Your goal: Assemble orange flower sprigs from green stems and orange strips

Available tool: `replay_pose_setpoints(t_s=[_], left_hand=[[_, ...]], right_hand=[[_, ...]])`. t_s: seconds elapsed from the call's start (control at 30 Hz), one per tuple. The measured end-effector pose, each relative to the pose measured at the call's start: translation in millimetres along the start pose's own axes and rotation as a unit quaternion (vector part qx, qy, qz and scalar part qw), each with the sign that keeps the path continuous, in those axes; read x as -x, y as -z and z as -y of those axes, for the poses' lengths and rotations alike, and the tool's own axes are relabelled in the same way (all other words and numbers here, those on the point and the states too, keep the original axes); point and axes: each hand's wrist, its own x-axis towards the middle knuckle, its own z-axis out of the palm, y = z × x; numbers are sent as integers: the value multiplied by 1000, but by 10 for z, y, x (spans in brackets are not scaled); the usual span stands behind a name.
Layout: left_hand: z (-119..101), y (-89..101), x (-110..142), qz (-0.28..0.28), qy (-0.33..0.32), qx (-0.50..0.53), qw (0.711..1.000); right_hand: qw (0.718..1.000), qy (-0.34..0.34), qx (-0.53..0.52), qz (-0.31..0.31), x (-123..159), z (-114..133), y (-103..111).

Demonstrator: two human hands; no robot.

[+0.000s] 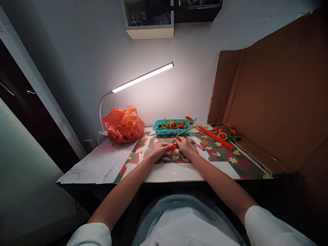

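Over the middle of the table my two hands meet at one orange flower (173,147) with a long green stem (186,131). My left hand (162,150) is closed with its fingertips pinching the flower head from the left. Pinched fingers of my right hand (183,145) hold the green stem just above the bloom, and the stem runs up and to the right. Beside my right hand lies a pair of small pink-handled scissors (197,146). Behind the hands a blue plastic basket (167,132) holds more orange flowers and green stems.
An orange plastic bag (125,126) with flowers inside stands at the left, under a lit desk lamp (143,77). To the right lie a long red-orange strip (216,137), a white ring (222,135) and an orange flower bunch (232,131). Large cardboard (271,92) walls the right side.
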Motion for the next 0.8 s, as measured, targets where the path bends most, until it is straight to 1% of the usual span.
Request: replay_pose_setpoints(t_s=[0.1,0.2,0.27,0.33,0.4,0.5,0.57,0.73,0.8], left_hand=[[-4,-20,12,-12,-19,23,999],[-8,-50,37,28,-35,43,998],[2,-59,43,52,-18,42,998],[19,-52,34,56,8,35,998],[36,-33,16,49,23,27,998],[50,0,-2,35,24,-9,999],[48,18,0,40,8,-58,997],[-9,30,45,139,-26,-166,976],[-50,14,76,157,-30,-183,970]], right_hand=[[1000,11,-15,-19,4,35,11],[998,21,-46,-47,-5,32,28],[996,21,-70,-59,-18,14,37],[993,15,-89,-75,-30,-1,44],[990,5,-116,-86,-37,-2,54],[986,-16,-145,-75,-34,34,85],[987,-31,-142,-67,-31,72,108],[989,-30,-127,-65,-57,142,131],[990,-26,-127,-61,-71,149,135]])
